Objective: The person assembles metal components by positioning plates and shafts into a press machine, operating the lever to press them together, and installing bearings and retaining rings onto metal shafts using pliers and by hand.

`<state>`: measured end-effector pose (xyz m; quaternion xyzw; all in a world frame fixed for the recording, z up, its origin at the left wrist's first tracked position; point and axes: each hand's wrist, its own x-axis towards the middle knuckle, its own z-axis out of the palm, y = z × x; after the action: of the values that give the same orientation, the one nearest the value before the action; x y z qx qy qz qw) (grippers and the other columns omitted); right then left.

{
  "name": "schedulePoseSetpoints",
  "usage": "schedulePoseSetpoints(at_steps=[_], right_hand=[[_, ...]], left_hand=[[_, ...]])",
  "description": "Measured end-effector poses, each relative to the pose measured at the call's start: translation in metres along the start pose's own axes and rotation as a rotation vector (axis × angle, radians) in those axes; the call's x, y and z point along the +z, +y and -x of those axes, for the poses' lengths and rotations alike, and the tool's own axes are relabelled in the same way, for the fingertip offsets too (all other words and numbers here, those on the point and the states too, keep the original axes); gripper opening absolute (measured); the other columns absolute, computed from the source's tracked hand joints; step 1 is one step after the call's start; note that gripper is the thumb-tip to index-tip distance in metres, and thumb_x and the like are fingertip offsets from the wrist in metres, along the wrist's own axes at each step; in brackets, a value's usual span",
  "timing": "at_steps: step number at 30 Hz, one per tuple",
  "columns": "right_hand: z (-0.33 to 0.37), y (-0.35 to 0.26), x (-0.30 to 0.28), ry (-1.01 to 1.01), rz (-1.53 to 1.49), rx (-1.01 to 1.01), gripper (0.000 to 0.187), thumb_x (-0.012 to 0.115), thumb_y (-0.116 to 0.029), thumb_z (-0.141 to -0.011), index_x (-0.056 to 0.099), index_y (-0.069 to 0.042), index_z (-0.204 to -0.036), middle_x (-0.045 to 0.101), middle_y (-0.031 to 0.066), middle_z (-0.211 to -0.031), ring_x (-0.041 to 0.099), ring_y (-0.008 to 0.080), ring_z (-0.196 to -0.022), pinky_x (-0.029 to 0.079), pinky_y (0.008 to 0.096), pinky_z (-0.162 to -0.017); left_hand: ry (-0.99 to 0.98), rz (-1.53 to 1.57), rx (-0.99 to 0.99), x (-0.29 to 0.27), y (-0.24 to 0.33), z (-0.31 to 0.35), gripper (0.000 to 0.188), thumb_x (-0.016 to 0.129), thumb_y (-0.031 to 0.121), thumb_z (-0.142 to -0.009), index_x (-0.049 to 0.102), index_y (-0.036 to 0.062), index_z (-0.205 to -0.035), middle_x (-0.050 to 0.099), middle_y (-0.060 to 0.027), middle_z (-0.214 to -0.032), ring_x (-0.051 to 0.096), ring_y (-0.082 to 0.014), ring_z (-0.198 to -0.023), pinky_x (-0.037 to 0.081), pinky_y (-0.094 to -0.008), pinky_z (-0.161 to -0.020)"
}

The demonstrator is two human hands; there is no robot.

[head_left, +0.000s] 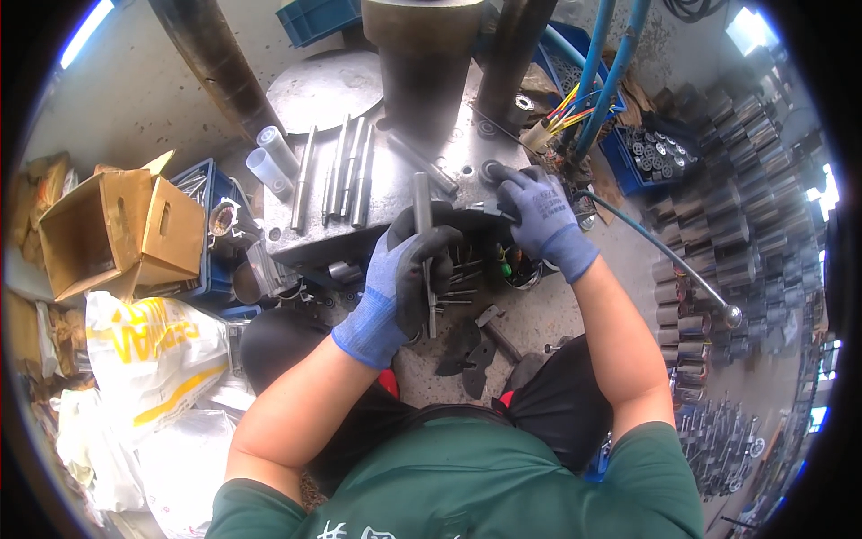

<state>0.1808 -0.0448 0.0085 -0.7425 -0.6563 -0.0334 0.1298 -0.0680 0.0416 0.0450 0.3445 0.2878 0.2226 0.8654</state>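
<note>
My left hand [415,260], in a blue glove with a dark palm, is closed around a metal shaft [423,203]. The shaft stands out above and below the fist, in front of the machine plate's near edge. My right hand [537,205], gloved alike, reaches to the plate's right front, its fingers bent at a small dark metal ring [490,170]. Several steel shafts [334,175] lie side by side on the metal plate [388,199], left of my hands. Another shaft [422,163] lies slanted behind the held one.
A thick press column [417,72] rises behind the plate. Two translucent plastic tubes [268,171] are at its left. An open cardboard box [126,229] and white bags [157,359] fill the left side. Stacked metal cylinders [732,180] line the right; a ball-ended lever [682,265] juts there.
</note>
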Motion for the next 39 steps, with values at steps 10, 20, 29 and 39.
schedulePoseSetpoints(at_steps=[10,20,29,39], right_hand=[[-0.038,-0.031,-0.004,-0.058,-0.086,-0.165,0.042,0.070,-0.008,-0.077,0.067,-0.012,-0.118,0.055,0.0106,-0.146,0.052,0.0372,-0.129,0.045,0.0473,-0.110],[-0.021,-0.024,0.025,0.146,-0.162,-0.105,0.041,0.072,-0.013,-0.082,0.063,-0.015,-0.122,0.068,0.0123,-0.113,0.060,0.0368,-0.113,0.048,0.0474,-0.099],[-0.005,-0.011,0.035,0.315,-0.211,-0.105,0.028,0.075,-0.011,-0.081,0.065,-0.012,-0.107,0.068,0.0135,-0.105,0.063,0.0393,-0.099,0.051,0.0480,-0.088],[0.024,-0.084,-0.041,0.255,-1.681,0.497,0.021,0.074,-0.011,-0.094,0.065,-0.002,-0.111,0.069,0.0055,-0.098,0.072,0.0162,-0.090,0.061,0.0302,-0.079]], left_hand=[[0.032,-0.073,0.190,-0.005,-0.004,-0.006,0.048,0.061,0.025,-0.105,0.054,-0.0020,-0.144,0.071,-0.0166,-0.115,0.071,-0.0188,-0.091,0.060,-0.0299,-0.076],[-0.090,0.043,0.232,-0.022,0.004,0.001,0.050,0.049,0.035,-0.109,0.054,0.0003,-0.145,0.071,-0.0135,-0.121,0.067,-0.0157,-0.083,0.053,-0.0246,-0.065],[-0.013,0.088,0.033,-0.004,0.004,-0.006,0.038,0.056,0.026,-0.104,0.062,0.0014,-0.132,0.064,-0.0076,-0.077,0.053,-0.0107,-0.057,0.041,-0.0243,-0.052],[0.016,-0.130,0.107,-0.001,-0.007,-0.006,0.026,0.068,0.006,-0.091,0.065,0.0004,-0.116,0.062,-0.0036,-0.072,0.052,-0.0083,-0.052,0.039,-0.0229,-0.046]])
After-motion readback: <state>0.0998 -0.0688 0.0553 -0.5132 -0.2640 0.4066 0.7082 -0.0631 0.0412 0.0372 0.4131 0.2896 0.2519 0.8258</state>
